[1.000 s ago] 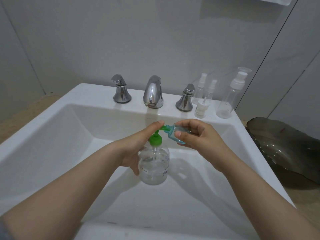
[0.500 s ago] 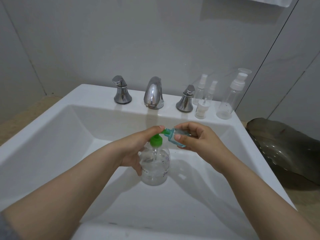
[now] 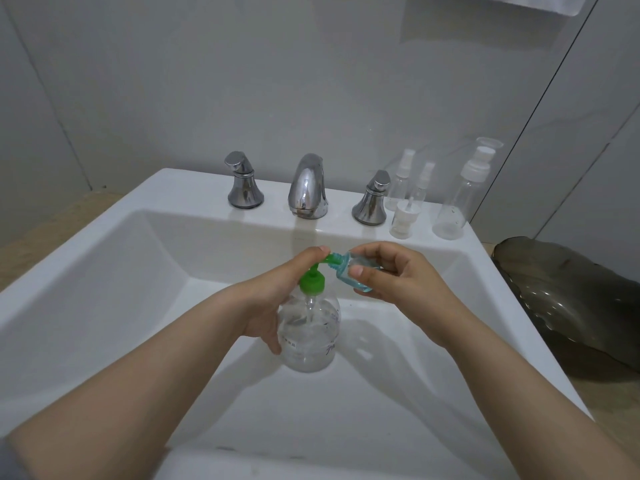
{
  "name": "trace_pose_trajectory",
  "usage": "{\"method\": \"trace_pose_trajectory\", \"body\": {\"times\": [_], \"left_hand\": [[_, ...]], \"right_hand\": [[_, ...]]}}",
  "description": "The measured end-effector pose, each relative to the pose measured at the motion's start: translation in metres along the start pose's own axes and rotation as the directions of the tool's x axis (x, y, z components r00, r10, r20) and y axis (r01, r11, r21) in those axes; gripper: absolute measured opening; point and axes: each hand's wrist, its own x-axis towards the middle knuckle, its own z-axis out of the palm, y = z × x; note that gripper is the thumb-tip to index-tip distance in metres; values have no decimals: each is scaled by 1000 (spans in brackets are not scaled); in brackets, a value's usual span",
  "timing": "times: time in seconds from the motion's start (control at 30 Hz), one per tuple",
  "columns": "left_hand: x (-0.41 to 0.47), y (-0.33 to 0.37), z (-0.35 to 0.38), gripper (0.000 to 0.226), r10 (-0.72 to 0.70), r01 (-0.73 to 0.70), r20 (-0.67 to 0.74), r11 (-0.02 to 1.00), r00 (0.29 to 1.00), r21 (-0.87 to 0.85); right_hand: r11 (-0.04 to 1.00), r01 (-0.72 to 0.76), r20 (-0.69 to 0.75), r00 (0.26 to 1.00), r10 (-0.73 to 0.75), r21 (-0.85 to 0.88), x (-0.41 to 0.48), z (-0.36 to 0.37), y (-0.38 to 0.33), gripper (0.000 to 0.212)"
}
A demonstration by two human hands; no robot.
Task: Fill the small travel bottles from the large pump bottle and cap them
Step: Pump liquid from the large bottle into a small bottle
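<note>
Two hands over a white sink (image 3: 104, 271), glossy, square-edged, filling most of the frame; grey tiled wall behind, beige counter at the left and right edges. On the back ledge: chrome spout (image 3: 308, 187) centre, chrome handles (image 3: 244, 181) either side of it. Right of them, upper right of frame, clear spray bottles (image 3: 400, 181) with white tops, a taller clear bottle (image 3: 460, 202) and a loose white sprayer top (image 3: 403, 220) in front. Dark smoky glass dish (image 3: 571, 299) with a wavy rim at the right edge. Versus half a second back: grips unchanged, bottles in the same place, the view barely shifted. The pump bottle (image 3: 310, 334) is at frame centre, down in the basin: round, clear plastic, clear liquid, faint print, green ribbed collar and pump head (image 3: 313, 280). The left hand (image 3: 270, 292) wraps its shoulder, thumb on the side, forefinger laid on top of the pump head. The right hand (image 3: 398, 278) pinches the small bottle (image 3: 353, 273) between thumb and fingers just right of the pump: teal-tinted clear plastic, tilted, its mouth against the green nozzle.
</note>
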Motion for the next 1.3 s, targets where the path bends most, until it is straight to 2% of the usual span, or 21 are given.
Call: {"method": "trace_pose_trajectory", "body": {"times": [0.3, 0.43, 0.53, 0.67, 0.93, 1.07, 1.3], "left_hand": [[2, 0, 0, 105, 33, -32, 0, 999, 999, -41], [4, -1, -1, 81, 57, -58, -14, 998, 998, -32], [5, -2, -4, 50, 68, -69, -5, 997, 998, -40], [7, -4, -5, 42, 57, -57, -2, 997, 998, -53], [8, -3, -4, 67, 16, -16, 16, 999, 1000, -40], [4, -2, -3, 109, 7, -6, 29, 1000, 1000, -22], [5, 0, -1, 106, 17, -17, -1, 999, 1000, -36]], "right_hand": [[1000, 12, -5, 1000, -12, -8, 0, 0, 0, 22], [1000, -8, -3, 1000, 8, -30, 0, 0, 1, 21], [999, -29, 5, 1000, 29, -37, -1, 1, 1, 19], [999, -32, 4, 999, 32, -32, -1, 2, 1, 17], [999, -19, 4, 1000, 20, -26, 0, 1, 2, 20], [1000, -3, -8, 1000, 3, 9, 0, -1, 0, 22], [1000, 4, -11, 1000, -4, 12, 0, 0, 0, 22]]}}
